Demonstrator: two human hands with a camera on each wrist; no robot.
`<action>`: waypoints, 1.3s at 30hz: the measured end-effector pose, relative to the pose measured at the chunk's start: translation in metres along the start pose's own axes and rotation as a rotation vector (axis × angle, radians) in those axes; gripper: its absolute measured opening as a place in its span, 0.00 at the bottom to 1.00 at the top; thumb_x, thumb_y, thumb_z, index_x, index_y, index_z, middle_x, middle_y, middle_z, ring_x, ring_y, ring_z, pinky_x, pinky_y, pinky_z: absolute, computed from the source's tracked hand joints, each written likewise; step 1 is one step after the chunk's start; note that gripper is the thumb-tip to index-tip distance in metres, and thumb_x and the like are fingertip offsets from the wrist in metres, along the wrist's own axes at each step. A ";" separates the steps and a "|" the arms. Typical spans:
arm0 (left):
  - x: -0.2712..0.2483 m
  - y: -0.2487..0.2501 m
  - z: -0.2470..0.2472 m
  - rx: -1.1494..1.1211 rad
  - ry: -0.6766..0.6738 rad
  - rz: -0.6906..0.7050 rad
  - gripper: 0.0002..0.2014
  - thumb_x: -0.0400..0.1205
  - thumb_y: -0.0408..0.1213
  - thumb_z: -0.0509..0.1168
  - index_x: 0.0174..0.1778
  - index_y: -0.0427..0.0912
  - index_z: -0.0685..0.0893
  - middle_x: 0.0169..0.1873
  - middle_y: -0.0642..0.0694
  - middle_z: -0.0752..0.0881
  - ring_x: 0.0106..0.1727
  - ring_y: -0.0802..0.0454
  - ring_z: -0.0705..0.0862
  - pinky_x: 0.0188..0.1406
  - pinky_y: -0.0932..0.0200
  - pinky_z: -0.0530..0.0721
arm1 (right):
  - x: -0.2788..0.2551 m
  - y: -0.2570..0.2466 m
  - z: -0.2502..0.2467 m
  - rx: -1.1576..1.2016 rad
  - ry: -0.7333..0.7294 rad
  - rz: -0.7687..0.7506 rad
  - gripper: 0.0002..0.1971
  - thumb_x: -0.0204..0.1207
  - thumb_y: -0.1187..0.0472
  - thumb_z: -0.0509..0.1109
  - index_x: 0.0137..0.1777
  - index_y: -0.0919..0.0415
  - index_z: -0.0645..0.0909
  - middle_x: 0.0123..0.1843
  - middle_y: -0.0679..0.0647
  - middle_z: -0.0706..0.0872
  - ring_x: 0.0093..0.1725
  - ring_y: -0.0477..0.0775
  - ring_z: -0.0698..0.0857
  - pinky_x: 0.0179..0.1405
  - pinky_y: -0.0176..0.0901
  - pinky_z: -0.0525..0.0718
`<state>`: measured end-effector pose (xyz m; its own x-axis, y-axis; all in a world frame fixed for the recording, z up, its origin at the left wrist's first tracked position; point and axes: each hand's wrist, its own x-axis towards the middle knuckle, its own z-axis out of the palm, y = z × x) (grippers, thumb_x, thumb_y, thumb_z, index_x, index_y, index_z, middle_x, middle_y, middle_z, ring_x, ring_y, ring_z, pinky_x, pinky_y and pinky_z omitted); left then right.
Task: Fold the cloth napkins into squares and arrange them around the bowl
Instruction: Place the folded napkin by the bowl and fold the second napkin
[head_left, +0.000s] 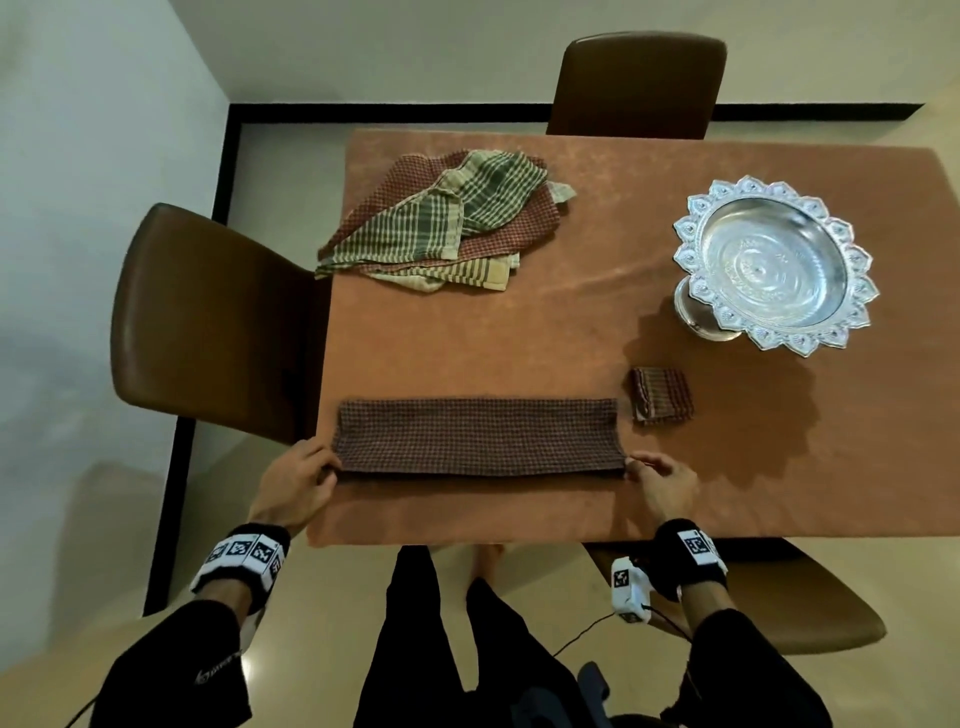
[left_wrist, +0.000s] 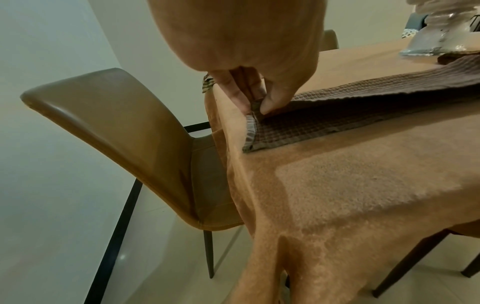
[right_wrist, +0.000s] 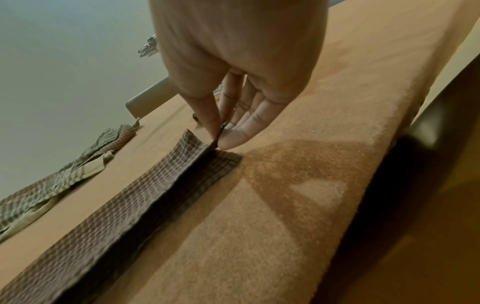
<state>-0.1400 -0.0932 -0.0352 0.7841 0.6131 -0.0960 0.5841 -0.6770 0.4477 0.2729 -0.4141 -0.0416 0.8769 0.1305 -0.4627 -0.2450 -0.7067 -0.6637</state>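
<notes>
A dark brown checked napkin (head_left: 478, 436) lies as a long folded strip near the table's front edge. My left hand (head_left: 298, 475) pinches its near left corner (left_wrist: 255, 107), and my right hand (head_left: 662, 480) pinches its near right corner (right_wrist: 218, 142). The pinched layer is lifted slightly off the layer below. A small folded square napkin (head_left: 662, 395) sits just in front of the silver pedestal bowl (head_left: 774, 265) at the right. A heap of unfolded green, red and cream checked napkins (head_left: 441, 223) lies at the far left of the table.
An orange-brown cloth (head_left: 571, 322) covers the table. Brown chairs stand at the left (head_left: 208, 322), the far side (head_left: 639, 83) and the near right (head_left: 800, 603). My legs are below the front edge.
</notes>
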 end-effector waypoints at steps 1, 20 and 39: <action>-0.003 0.000 0.002 -0.003 -0.013 0.000 0.12 0.74 0.42 0.61 0.41 0.42 0.88 0.43 0.48 0.86 0.42 0.49 0.82 0.38 0.59 0.78 | 0.000 0.002 0.001 0.008 0.004 0.015 0.06 0.71 0.65 0.82 0.40 0.51 0.94 0.33 0.47 0.94 0.45 0.54 0.94 0.61 0.57 0.91; -0.010 0.009 0.019 0.066 -0.030 -0.050 0.15 0.72 0.42 0.60 0.46 0.40 0.89 0.49 0.45 0.86 0.46 0.44 0.85 0.40 0.49 0.87 | -0.003 0.002 0.007 -0.460 0.075 -0.351 0.21 0.77 0.39 0.72 0.58 0.53 0.91 0.47 0.56 0.87 0.48 0.60 0.86 0.49 0.52 0.84; 0.066 0.062 0.106 0.250 0.003 -0.061 0.41 0.89 0.62 0.49 0.91 0.35 0.53 0.92 0.39 0.52 0.92 0.43 0.52 0.90 0.36 0.55 | 0.008 -0.003 0.125 -0.793 0.027 -0.725 0.41 0.89 0.34 0.46 0.94 0.60 0.50 0.96 0.57 0.50 0.95 0.57 0.48 0.92 0.68 0.46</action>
<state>-0.0299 -0.1378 -0.1079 0.7453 0.6569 -0.1138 0.6645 -0.7181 0.2070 0.2284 -0.3238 -0.1166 0.7165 0.6914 -0.0926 0.6670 -0.7180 -0.1991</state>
